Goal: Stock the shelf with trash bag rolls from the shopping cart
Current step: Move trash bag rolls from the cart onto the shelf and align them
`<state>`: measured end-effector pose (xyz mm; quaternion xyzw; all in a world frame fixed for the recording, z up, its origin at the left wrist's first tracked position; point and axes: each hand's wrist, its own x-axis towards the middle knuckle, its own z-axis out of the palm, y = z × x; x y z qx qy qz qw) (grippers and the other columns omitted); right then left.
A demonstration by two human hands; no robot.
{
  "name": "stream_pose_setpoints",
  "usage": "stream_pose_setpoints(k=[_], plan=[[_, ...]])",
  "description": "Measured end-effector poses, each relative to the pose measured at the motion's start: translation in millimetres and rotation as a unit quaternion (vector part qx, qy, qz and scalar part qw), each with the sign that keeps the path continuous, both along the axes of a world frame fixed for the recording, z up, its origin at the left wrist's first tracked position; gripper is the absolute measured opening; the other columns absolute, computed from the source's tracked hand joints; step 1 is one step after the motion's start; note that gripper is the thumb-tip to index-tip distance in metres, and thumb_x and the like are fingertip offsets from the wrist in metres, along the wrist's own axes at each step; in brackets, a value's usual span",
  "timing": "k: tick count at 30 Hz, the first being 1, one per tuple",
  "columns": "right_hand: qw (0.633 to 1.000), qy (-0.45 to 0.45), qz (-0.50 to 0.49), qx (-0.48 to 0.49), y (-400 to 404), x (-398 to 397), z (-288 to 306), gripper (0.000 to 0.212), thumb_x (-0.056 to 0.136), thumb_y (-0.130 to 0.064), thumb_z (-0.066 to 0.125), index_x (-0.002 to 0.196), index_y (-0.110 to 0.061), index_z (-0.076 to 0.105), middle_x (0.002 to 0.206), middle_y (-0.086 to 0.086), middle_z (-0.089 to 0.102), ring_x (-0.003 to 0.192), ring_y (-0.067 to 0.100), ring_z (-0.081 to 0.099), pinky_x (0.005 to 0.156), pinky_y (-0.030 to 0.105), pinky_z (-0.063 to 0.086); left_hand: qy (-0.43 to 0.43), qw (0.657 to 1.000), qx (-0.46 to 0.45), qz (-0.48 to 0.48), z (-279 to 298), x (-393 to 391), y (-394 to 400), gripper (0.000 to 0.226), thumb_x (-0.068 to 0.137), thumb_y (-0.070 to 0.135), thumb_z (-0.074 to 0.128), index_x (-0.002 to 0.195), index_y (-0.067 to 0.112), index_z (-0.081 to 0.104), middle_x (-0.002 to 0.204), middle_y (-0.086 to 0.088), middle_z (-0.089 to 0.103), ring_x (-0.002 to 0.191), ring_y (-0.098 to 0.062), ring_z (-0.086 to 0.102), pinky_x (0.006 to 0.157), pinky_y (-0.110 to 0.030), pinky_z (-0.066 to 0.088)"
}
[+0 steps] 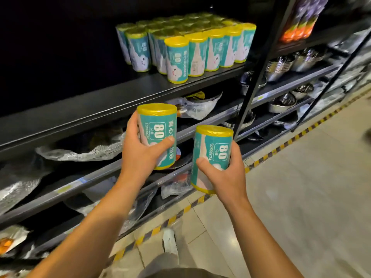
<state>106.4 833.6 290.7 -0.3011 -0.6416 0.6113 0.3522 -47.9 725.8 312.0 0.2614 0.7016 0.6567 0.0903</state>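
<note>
My left hand (140, 153) grips a yellow trash bag roll with a teal label (160, 127), held upright below the dark shelf board (100, 105). My right hand (226, 175) grips a second roll of the same kind (212, 149), slightly tilted, lower and to the right. On the shelf board stands a block of several identical rolls (186, 43) at the right end, with one roll (177, 61) at the front edge. The left part of that shelf is dark and bare. The shopping cart is out of view.
Lower shelves (84, 181) hold goods in clear plastic wrap. A black upright post (259, 71) divides this bay from shelves of shiny metal bowls (285, 65) on the right. Yellow-black tape (267, 155) edges the tiled floor (301, 187). My shoe (169, 243) shows below.
</note>
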Motion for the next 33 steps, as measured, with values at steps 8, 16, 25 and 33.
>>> stream_pose_setpoints(k=[8, 16, 25, 33], plan=[[0.997, 0.050, -0.018, 0.057, 46, -97, 23, 0.058, 0.069, -0.011, 0.081, 0.120, -0.022, 0.056, 0.093, -0.020, 0.069, 0.081, -0.001, 0.068, 0.065, 0.013, 0.052, 0.029, 0.999, 0.031, -0.005, 21, -113, 64, 0.083, 0.061, 0.023, 0.087, 0.135, 0.025, 0.049, 0.122, 0.006, 0.066, 0.108, -0.010, 0.066, 0.088, -0.039, 0.058], [0.993, 0.065, -0.019, 0.095, 74, -166, 36, 0.058, 0.065, -0.020, 0.079, 0.119, -0.023, 0.058, 0.093, -0.021, 0.069, 0.082, -0.001, 0.068, 0.064, 0.013, 0.051, 0.069, 0.996, 0.016, 0.063, 26, -210, 113, 0.088, 0.058, 0.041, 0.089, 0.135, 0.034, 0.047, 0.123, 0.012, 0.064, 0.110, -0.008, 0.065, 0.089, -0.045, 0.057], [0.992, 0.082, 0.003, 0.091, 105, -194, 32, 0.059, 0.064, -0.019, 0.081, 0.118, -0.022, 0.059, 0.095, -0.017, 0.069, 0.084, 0.004, 0.069, 0.066, 0.016, 0.053, 0.030, 0.991, -0.018, 0.130, 14, -247, 161, 0.068, 0.054, 0.040, 0.089, 0.106, 0.023, 0.049, 0.106, 0.007, 0.067, 0.098, -0.010, 0.067, 0.084, -0.044, 0.059], [0.990, 0.091, 0.070, 0.086, 139, -205, 28, 0.058, 0.065, -0.009, 0.078, 0.114, -0.032, 0.057, 0.095, -0.019, 0.069, 0.083, 0.002, 0.069, 0.065, 0.014, 0.052, 0.052, 0.969, -0.105, 0.218, 17, -262, 192, 0.067, 0.062, 0.039, 0.092, 0.102, 0.014, 0.045, 0.109, -0.007, 0.059, 0.099, -0.018, 0.061, 0.075, -0.032, 0.054]])
